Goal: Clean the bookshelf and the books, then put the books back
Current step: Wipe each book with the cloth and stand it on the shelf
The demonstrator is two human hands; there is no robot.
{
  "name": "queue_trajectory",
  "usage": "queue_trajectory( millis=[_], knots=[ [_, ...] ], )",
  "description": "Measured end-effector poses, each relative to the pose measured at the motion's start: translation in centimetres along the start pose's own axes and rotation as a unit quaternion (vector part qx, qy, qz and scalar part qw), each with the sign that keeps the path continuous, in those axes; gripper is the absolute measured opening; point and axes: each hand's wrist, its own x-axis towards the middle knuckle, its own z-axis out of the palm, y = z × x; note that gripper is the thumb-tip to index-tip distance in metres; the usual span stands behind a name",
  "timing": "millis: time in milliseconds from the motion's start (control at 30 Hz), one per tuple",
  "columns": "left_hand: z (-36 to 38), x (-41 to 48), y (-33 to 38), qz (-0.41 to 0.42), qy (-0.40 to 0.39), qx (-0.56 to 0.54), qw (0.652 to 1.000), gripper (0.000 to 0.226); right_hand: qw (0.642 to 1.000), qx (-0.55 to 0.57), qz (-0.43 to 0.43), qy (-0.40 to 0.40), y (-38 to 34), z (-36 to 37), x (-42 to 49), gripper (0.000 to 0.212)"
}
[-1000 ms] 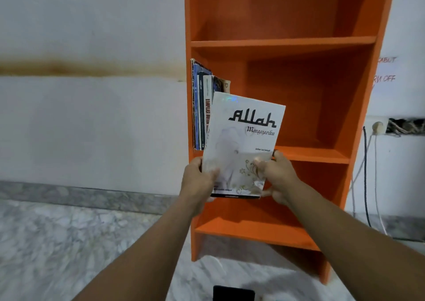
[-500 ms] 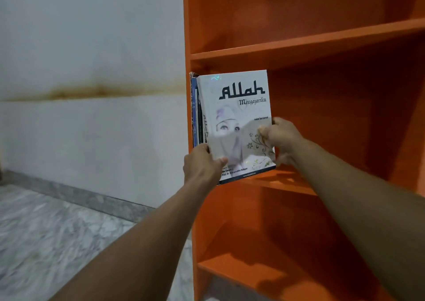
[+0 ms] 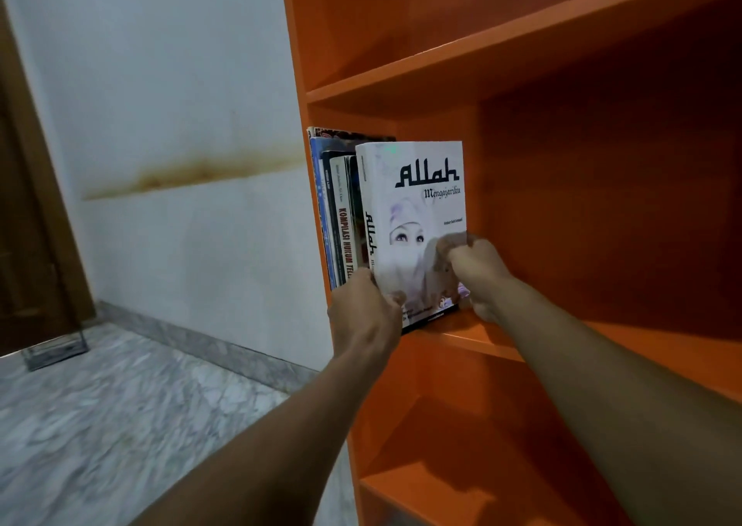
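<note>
A white book (image 3: pixel 413 220) with black title lettering stands upright on the middle shelf of the orange bookshelf (image 3: pixel 562 83). It leans against several other books (image 3: pixel 335 212) packed at the shelf's left wall. My left hand (image 3: pixel 363 314) grips the white book's lower spine corner. My right hand (image 3: pixel 471 274) grips its lower right edge, fingers curled over the cover. The book's bottom edge rests on the shelf board.
The shelf to the right of the books holds nothing, like the shelves above and below it. A stained white wall (image 3: pixel 180 172) runs left of the bookshelf. A marble floor (image 3: pixel 120 425) and a dark wooden door frame (image 3: pixel 32 204) lie at far left.
Both hands raised the white book from below the shelf and pushed it in beside the other books; it now stands upright on the board. The view has moved closer.
</note>
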Motion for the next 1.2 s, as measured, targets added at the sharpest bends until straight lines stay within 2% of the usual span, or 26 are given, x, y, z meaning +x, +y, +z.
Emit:
queue_trajectory(
  millis=[167, 267, 400, 567, 900, 1200],
  knots=[
    [0.2, 0.7, -0.1, 0.000, -0.001, 0.025, 1.000, 0.023, 1.000, -0.011, 0.005, -0.002, 1.1, 0.7, 1.1, 0.029],
    [0.1, 1.5, -0.2, -0.014, -0.021, 0.029, 0.999, 0.020, 0.999, -0.033, -0.011, 0.005, 2.2, 1.4, 2.1, 0.035],
    [-0.1, 2.1, -0.2, -0.028, -0.022, 0.026, 0.999, 0.028, 0.999, -0.039, -0.033, 0.008, 1.7, 1.8, 0.9, 0.021],
    [0.3, 2.4, -0.3, -0.016, -0.024, 0.052, 0.998, 0.035, 0.998, -0.048, -0.031, -0.015, 2.6, 2.7, 1.5, 0.020],
    [0.7, 3.3, -1.3, -0.018, 0.001, 0.061, 0.998, 0.043, 0.996, -0.085, -0.003, -0.026, 3.0, 2.8, 2.1, 0.062],
    [0.6, 3.0, -1.6, -0.017, -0.007, 0.066, 0.998, 0.047, 0.990, -0.136, -0.032, 0.010, 3.2, 3.2, 1.7, 0.054]
  ],
)
